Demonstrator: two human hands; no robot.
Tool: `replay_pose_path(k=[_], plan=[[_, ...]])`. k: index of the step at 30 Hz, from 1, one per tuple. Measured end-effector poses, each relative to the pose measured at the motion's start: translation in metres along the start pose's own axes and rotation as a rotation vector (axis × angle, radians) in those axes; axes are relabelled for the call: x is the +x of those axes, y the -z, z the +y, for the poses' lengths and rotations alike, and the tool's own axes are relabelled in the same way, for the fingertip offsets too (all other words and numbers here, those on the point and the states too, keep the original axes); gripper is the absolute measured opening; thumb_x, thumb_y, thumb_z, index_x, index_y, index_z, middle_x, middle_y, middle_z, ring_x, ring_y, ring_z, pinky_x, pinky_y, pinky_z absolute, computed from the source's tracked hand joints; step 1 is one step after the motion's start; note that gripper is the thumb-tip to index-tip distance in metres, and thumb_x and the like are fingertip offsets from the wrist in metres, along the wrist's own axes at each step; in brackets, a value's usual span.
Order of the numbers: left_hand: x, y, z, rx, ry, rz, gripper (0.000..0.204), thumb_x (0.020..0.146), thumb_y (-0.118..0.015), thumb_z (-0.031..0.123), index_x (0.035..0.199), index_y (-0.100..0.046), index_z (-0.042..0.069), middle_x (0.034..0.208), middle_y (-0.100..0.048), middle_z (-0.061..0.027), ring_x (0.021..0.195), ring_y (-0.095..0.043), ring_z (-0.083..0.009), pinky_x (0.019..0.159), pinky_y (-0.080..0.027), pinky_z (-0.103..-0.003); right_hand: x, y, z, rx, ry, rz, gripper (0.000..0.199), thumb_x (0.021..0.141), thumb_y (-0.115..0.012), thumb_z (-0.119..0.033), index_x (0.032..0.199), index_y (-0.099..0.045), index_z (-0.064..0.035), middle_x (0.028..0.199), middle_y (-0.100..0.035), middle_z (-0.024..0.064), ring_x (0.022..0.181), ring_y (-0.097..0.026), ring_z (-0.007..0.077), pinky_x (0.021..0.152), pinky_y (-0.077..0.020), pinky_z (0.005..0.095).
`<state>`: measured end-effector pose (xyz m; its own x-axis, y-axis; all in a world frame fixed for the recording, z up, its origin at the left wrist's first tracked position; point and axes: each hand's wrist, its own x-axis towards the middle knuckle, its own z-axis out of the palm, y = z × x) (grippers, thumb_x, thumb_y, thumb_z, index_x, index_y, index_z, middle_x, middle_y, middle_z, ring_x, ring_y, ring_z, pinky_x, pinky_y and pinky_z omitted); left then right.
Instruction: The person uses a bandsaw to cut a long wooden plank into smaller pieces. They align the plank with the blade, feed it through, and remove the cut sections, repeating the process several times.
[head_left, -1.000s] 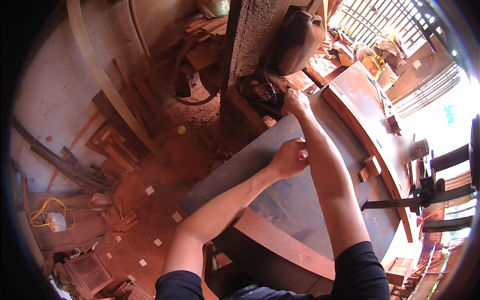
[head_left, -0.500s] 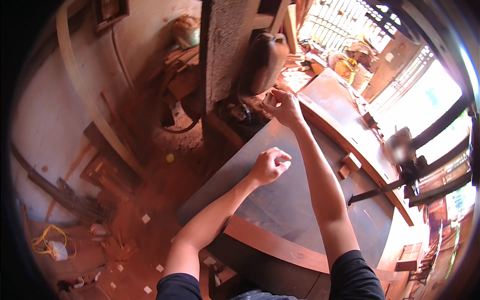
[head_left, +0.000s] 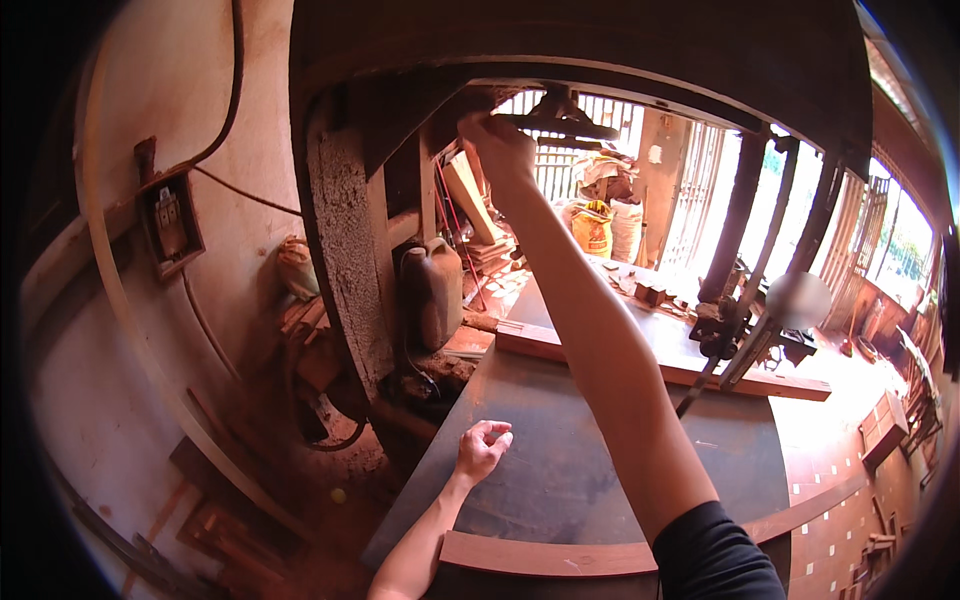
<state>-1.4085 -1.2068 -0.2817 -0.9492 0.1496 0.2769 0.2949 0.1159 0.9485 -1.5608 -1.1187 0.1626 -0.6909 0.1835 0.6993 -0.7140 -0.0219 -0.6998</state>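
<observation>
My right hand is raised beneath the dark overhead frame of a large machine, beside a dark handwheel. Its fingers are curled and in shadow; what they hold cannot be made out. Lower down, my left hand hovers over the grey metal machine table, loosely closed with nothing visible in it. A reddish wooden board lies along the table's near edge. Across the far part stretches a long wooden beam. A dusty plastic jug stands left of my right forearm.
Dark metal bars hang down on the right above the table. A rough upright post stands at left, near a wall switch box. Yellow and white sacks are at the back. A wooden box sits on the floor at right.
My view has tilted up. My right hand has risen from beside the jug, where it pinched a small pale piece, to the overhead frame. My left hand stays curled over the table.
</observation>
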Motion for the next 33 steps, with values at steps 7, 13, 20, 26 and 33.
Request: replay_pose_path(k=[7,13,20,26,33], plan=[[-0.002,-0.001,-0.001,0.074,-0.040,-0.002,0.025,0.091,-0.076,0.023,0.110,-0.080,0.006,0.106,-0.078,-0.0107,0.082,-0.075,-0.0212,0.076,-0.061,-0.034,0.066,-0.047,-0.021,0.146,-0.153,0.183,0.030,0.081,-0.088,-0.011,0.103,-0.074,0.0050,0.098,-0.075,0.0116,0.083,-0.072,0.0178,0.075,-0.0605,0.0281],[0.008,-0.033,0.009,-0.011,-0.039,-0.075,0.025,0.092,-0.075,0.022,0.110,-0.080,0.006,0.107,-0.079,-0.0103,0.082,-0.075,-0.0208,0.076,-0.061,-0.034,0.198,-0.006,0.006,-0.346,0.669,0.570,0.034,0.079,-0.087,-0.009,0.112,-0.078,-0.0061,0.099,-0.078,0.0111,0.089,-0.076,0.0268,0.081,-0.0611,0.0366],[0.000,-0.003,-0.005,0.012,-0.008,-0.011,0.027,0.091,-0.075,0.022,0.112,-0.079,0.005,0.105,-0.079,-0.0110,0.082,-0.076,-0.0212,0.077,-0.061,-0.034,0.152,-0.024,-0.036,-0.214,0.395,0.307,0.033,0.080,-0.087,-0.010,0.111,-0.078,-0.0058,0.096,-0.078,0.0112,0.086,-0.076,0.0264,0.080,-0.0605,0.0372],[0.002,-0.007,-0.004,-0.004,-0.068,-0.017,0.023,0.096,-0.073,0.014,0.114,-0.075,0.000,0.091,-0.077,-0.0060,0.077,-0.072,-0.0123,0.072,-0.060,-0.027,0.148,-0.005,-0.046,-0.249,0.419,0.301,0.032,0.080,-0.086,-0.012,0.111,-0.078,-0.0056,0.094,-0.078,0.0113,0.085,-0.075,0.0260,0.080,-0.0600,0.0377],[0.003,-0.006,-0.005,-0.005,-0.015,-0.023,0.027,0.091,-0.075,0.022,0.111,-0.079,0.005,0.102,-0.079,-0.0101,0.082,-0.076,-0.0205,0.077,-0.061,-0.034,0.144,0.001,-0.054,-0.286,0.441,0.306,0.032,0.081,-0.085,-0.013,0.111,-0.078,-0.0054,0.092,-0.078,0.0114,0.082,-0.075,0.0256,0.079,-0.0594,0.0383]])
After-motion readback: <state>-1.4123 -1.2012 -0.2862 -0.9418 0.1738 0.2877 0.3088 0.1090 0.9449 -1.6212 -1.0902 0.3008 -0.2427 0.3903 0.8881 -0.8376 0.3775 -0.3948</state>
